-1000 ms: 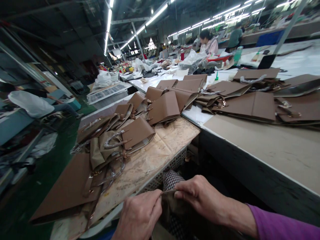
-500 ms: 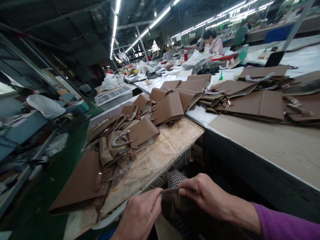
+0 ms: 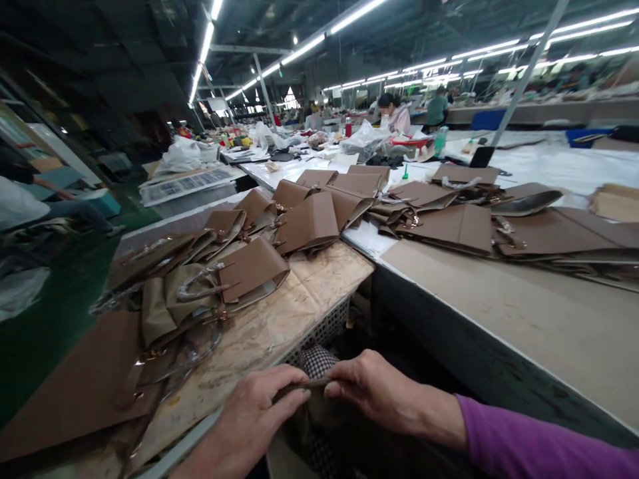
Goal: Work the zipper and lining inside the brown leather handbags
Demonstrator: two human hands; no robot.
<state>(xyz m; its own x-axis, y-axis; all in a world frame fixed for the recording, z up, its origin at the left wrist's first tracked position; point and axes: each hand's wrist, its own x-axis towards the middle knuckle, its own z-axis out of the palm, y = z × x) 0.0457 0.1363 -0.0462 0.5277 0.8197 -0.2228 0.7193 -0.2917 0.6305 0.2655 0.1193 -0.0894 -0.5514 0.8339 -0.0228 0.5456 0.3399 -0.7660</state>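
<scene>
Low at the front, my left hand (image 3: pixel 252 409) pinches the top edge of an olive-brown bag lining (image 3: pixel 302 429), thumb against fingers. A short way to the right, my right hand (image 3: pixel 372 386) pinches the same edge, so a short stretch of it runs between both hands. The lower part of the lining falls into shadow and is hard to make out. Black-and-white checked cloth (image 3: pixel 317 361) shows just behind the edge and again below it. On the left worktop (image 3: pixel 339 269) lie brown handbags (image 3: pixel 253 271) with plastic-wrapped handles, beyond my left hand.
More brown bags (image 3: pixel 449 226) lie stacked on the right table (image 3: pixel 479 293). A perforated crate (image 3: pixel 327 322) sits under the left worktop's edge, beside a dark gap. Farther back are a green bottle (image 3: pixel 405 171), plastic bags (image 3: pixel 364 140) and a seated co-worker (image 3: pixel 399 116).
My view has turned to the right, so the tables and bags sit farther left. Both hands keep their pinch on the lining's edge, now slightly closer together.
</scene>
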